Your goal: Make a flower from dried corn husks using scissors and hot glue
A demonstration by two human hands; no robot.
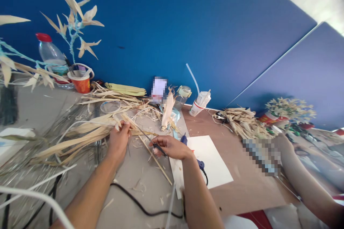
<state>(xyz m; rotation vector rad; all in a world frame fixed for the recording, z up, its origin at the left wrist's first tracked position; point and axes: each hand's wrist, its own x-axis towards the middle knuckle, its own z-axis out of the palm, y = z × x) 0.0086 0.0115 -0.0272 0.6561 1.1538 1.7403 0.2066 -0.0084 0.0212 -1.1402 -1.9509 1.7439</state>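
My left hand (pixel 119 139) is closed in a pinch on pale dried corn husk (pixel 115 121), over a spread of long husk strips (pixel 72 146). Just to its right, my right hand (pixel 168 147) is closed around a slim dark tool with a black handle (pixel 159 149). Its thin end points up and left toward the left hand; I cannot make out the exact kind. Beneath the right hand a thin pale stick (pixel 158 162) lies slanted on the table. A blue glue gun (pixel 200 164) rests on a white sheet (pixel 215 161), partly hidden by my right forearm.
Husk flowers on blue stems (pixel 72 35), a red-capped bottle (pixel 51 52) and a red paper cup (pixel 82 83) stand back left. A phone (pixel 159 89) and a white cup (pixel 197 108) are along the blue partition. Another person's arm (pixel 301 175) holds a phone at right. Black cable (pixel 134 204) crosses the front.
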